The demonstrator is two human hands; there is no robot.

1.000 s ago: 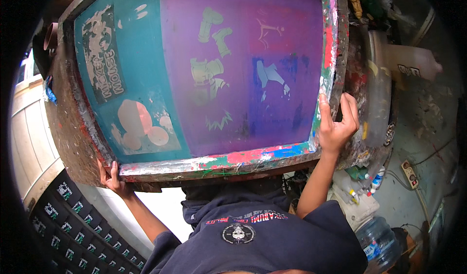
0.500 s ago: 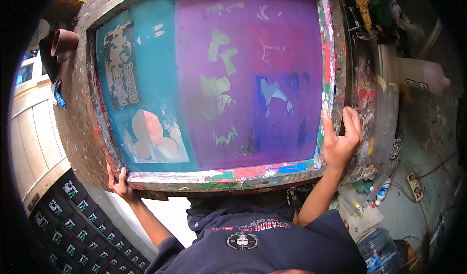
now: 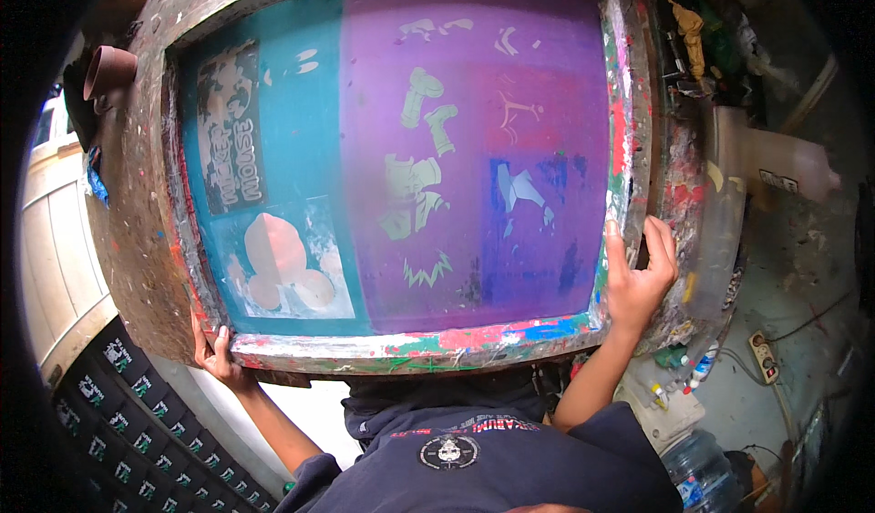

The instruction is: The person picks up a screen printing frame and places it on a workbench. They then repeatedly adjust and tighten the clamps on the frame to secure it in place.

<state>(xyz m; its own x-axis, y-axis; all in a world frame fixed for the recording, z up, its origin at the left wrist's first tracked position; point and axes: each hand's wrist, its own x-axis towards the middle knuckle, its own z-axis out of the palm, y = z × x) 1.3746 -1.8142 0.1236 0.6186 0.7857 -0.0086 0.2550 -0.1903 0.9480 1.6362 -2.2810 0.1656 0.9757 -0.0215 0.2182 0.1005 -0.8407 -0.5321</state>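
Note:
A large screen-printing frame [image 3: 437, 349], its wooden rim smeared with red, white, green and blue paint, lies before me on a stained worktable [image 3: 132, 230]. Its mesh [image 3: 392, 308] is teal on the left and purple on the right, with pale stencil figures. At the near left corner, my left hand [image 3: 219, 360] grips the rim, thumb on top and fingers along the outer side. My right hand [image 3: 640, 281] holds the right side near the front corner, its thumb on the rim and its fingers curled over the outer edge.
A brown cup [image 3: 111, 72] stands at the table's far left. A cloudy plastic bottle [image 3: 788, 162] lies on the right. Below left are rows of dark printed pieces [image 3: 137, 422]. A power strip [image 3: 764, 356] and a large water bottle [image 3: 697, 467] are at the lower right.
The frame's near edge and both hands appear slightly lower in the picture, while the cup appears farther up and left; the view itself has shifted. Both hands keep their hold.

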